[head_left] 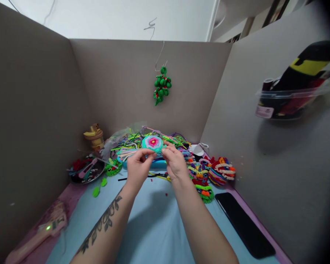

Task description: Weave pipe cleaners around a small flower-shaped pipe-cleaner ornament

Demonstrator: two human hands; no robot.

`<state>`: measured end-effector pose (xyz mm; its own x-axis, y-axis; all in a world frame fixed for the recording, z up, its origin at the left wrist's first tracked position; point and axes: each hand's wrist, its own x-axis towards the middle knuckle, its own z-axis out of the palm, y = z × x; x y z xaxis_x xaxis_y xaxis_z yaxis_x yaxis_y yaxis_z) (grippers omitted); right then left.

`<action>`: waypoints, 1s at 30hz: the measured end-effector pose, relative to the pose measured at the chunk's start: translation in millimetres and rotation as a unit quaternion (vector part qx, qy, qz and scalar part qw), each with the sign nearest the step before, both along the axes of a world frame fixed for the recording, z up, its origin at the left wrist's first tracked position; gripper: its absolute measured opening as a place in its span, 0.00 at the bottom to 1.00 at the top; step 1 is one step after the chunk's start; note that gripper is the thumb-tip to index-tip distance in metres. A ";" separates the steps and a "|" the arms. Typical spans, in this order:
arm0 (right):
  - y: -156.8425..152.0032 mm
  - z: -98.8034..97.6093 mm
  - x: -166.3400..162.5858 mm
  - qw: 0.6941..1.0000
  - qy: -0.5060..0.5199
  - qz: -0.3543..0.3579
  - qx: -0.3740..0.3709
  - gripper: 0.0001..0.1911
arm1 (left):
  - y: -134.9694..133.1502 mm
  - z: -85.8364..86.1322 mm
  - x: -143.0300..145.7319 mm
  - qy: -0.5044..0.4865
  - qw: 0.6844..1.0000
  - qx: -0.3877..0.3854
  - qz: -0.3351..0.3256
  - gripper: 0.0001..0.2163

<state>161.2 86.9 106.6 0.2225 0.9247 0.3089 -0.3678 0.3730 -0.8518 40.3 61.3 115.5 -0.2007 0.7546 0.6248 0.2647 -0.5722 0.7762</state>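
Observation:
My left hand point(140, 162) and my right hand point(175, 158) hold up a round pipe-cleaner disc point(153, 143) above the desk. Turquoise runs round its rim, with lilac and pink rings inward and a yellow dot at the centre. The left thumb and fingers pinch its lower left edge; the right fingers are closed on its lower right side. Behind the disc lies a heap of loose coloured pipe cleaners point(132, 139), partly over a blue tray point(156, 165). Scissors with yellow handles point(164, 177) lie below the hands, partly hidden.
Finished fuzzy pieces point(221, 171) pile up at right, near a black phone point(244, 223). On the left are a round dish point(89, 176), a green fuzzy piece point(113, 168) and a pink glue gun point(41, 234). Grey panels point(121, 80) enclose three sides; a green ornament point(162, 86) hangs at the back.

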 end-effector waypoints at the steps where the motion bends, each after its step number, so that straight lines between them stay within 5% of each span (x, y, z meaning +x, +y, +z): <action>1: 0.2 -0.3 -0.1 1.000 0.002 -0.002 -0.005 0.08 | -0.2 0.4 -0.1 0.008 1.000 0.007 0.003 0.04; 8: 2.6 -3.2 1.4 0.999 0.008 0.014 -0.042 0.08 | -1.7 4.4 -1.0 0.009 1.000 0.008 -0.005 0.02; 14: 1.1 0.2 1.2 0.996 0.006 0.065 -0.057 0.11 | 10.2 -0.3 -3.3 -0.135 0.986 -0.071 -0.066 0.07; 23: 1.5 2.5 4.1 1.000 -0.004 -0.002 -0.028 0.09 | 11.5 -2.4 -2.5 -0.149 0.980 -0.092 -0.093 0.08; 30: 3.2 1.6 6.7 0.977 0.119 0.151 -0.094 0.05 | 13.0 -3.1 -1.7 -0.160 0.969 -0.117 -0.149 0.09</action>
<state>168.0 90.1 108.2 -0.0244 0.9946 0.1007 -0.6332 0.0625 -0.7715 38.6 74.2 112.3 -0.1077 0.9224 0.3710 -0.1606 -0.3844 0.9091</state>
